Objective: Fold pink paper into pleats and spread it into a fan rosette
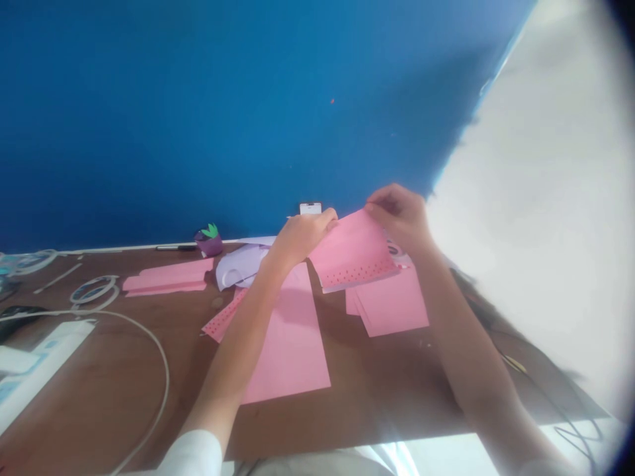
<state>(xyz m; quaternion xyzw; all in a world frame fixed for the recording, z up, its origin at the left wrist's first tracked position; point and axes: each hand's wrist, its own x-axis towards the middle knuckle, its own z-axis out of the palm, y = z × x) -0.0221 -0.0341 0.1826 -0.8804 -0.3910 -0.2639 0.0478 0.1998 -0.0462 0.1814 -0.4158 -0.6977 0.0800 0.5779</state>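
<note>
Nearest on the desk [367,416] lies a long pink sheet [292,344], partly hidden by the left arm [241,344]; holding that arm high should avoid dragging or creasing it. Somewhat farther off, to its right, smaller pink papers [399,307] overlap one another. Above and beyond them is the held pink paper [352,244], raised and tilted, with rows of red marks along its lower edge. Handling it well calls for a light, even pull between both hands, enough to flatten it without tearing, and a grip near the corners to steer the tilt. Whether its lower edge touches the papers behind it, I cannot tell.

At its far edge, the left hand [307,231] has its fingers closed on the left corner. The right hand [399,213] pinches the right corner between thumb and forefinger, its other fingers loosely curled.
</note>
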